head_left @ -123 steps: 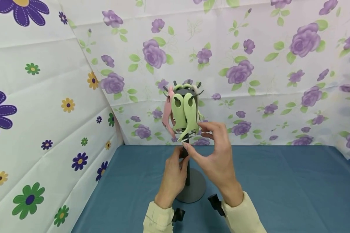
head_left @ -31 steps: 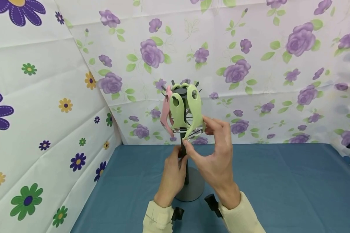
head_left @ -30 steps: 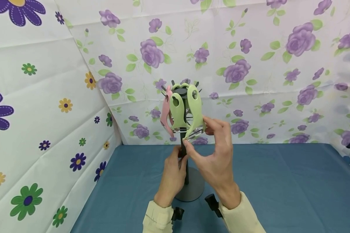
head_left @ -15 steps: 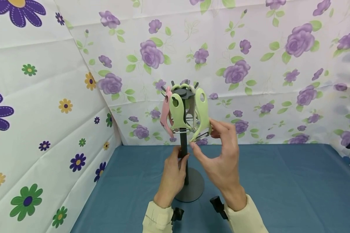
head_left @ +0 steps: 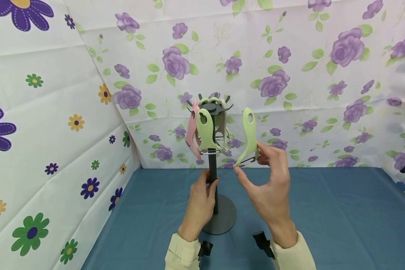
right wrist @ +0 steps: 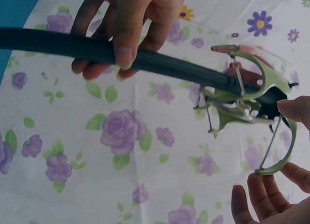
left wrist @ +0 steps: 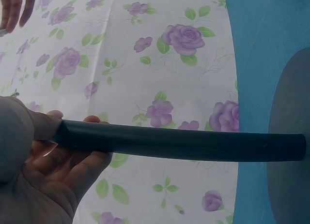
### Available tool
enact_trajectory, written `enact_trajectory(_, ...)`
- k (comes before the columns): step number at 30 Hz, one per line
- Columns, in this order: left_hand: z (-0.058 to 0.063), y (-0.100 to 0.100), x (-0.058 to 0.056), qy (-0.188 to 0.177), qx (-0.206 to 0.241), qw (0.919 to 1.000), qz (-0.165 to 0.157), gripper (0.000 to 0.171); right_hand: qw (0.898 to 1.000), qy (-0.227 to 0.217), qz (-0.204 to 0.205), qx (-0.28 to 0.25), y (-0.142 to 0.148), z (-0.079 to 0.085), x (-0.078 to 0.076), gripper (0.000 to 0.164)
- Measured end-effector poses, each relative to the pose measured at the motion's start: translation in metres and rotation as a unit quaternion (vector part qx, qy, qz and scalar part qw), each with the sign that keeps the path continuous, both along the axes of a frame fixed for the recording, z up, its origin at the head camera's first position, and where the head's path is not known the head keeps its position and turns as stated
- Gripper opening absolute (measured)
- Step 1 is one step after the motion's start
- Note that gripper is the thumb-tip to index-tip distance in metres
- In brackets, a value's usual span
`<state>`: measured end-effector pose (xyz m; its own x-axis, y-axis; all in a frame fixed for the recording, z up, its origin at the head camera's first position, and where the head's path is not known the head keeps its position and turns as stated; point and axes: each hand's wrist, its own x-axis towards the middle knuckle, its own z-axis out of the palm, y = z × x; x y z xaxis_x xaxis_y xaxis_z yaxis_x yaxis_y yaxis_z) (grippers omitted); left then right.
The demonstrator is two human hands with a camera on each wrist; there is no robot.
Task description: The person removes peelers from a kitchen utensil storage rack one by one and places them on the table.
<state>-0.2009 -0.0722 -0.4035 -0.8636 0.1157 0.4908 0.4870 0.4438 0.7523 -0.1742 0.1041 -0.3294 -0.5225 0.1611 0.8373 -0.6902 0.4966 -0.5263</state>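
Note:
My right hand (head_left: 273, 187) pinches a light green Y-shaped peeler (head_left: 250, 131) by its blade end, thumb on one side and fingers on the other. The peeler stands handle up, to the right of the stand and apart from it. My left hand (head_left: 200, 204) grips the dark pole (head_left: 212, 163) of the stand below the hooks; the left wrist view shows its fingers round the pole (left wrist: 193, 142). On the hook ring (head_left: 213, 108) hang another green peeler (head_left: 206, 131) in front, a pink peeler (head_left: 191, 131) at left, and more peelers partly hidden behind.
The stand's round dark base (head_left: 224, 221) sits on a blue tablecloth (head_left: 324, 217). Bare hooks stick out at the ring's right side, close to the held peeler. A flowered cloth (head_left: 310, 142) hangs behind, and another flowered cloth (head_left: 67, 150) runs along the left.
My right hand has lifted the green peeler off its front right hook and carried it to the right, away from the stand. The left hand has kept its grip on the pole.

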Motion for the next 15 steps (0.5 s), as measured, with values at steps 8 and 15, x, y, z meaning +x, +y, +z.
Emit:
enact_trajectory(8,0.001,0.0,0.0,-0.002,0.003,1.0,-0.001,0.019,0.999,-0.035,-0.01,0.016,0.013,-0.006,0.002,0.073)
enact_trajectory(15,0.001,0.0,0.001,-0.002,0.004,1.0,-0.002,0.019,0.999,-0.041,-0.019,0.013,0.019,-0.01,0.004,0.072)
